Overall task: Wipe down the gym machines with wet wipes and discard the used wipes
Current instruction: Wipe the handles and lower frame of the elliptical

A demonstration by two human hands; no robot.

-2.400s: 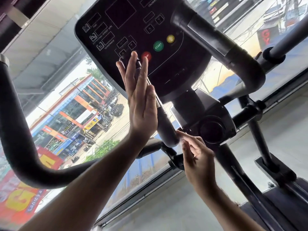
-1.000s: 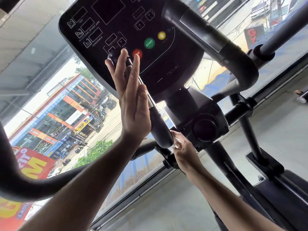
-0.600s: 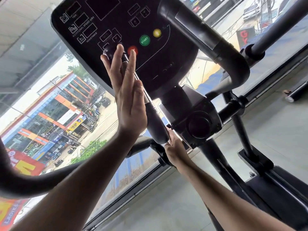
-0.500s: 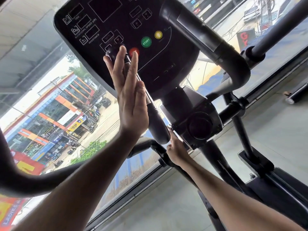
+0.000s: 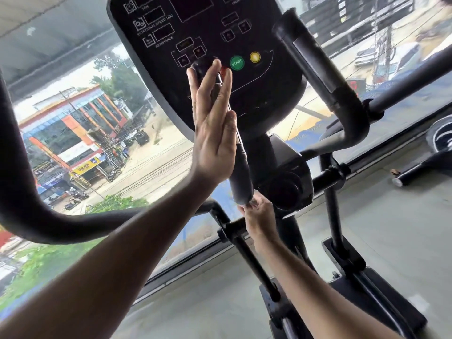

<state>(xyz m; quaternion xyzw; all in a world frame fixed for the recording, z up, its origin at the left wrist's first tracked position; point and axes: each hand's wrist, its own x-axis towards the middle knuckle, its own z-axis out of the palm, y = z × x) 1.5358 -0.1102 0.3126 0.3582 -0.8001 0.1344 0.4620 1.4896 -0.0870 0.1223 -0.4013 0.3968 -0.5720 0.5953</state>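
Note:
I look up at the black console (image 5: 256, 99) of a cross trainer, with its green START button (image 5: 236, 62) and yellow button (image 5: 254, 57). A short black handle (image 5: 241, 177) rises in front of it. My left hand (image 5: 212, 133) lies flat against the left side of this handle, fingers straight, fingertips near its rounded top. My right hand (image 5: 259, 216) is at the handle's lower end, its fingertips bunched on a small pale scrap that looks like a wet wipe (image 5: 252, 204); most of it is hidden.
A second padded handle (image 5: 318, 69) curves down on the right. A thick black moving arm (image 5: 14, 167) sweeps across the left. Behind the machine is a large window (image 5: 146, 167) over a street. Grey floor (image 5: 391, 228) and another machine's base (image 5: 420, 165) lie to the right.
My right hand has slid in tighter under the handle's lower end. My left hand stays flat on the handle. My head has shifted, so the console sits further right in view.

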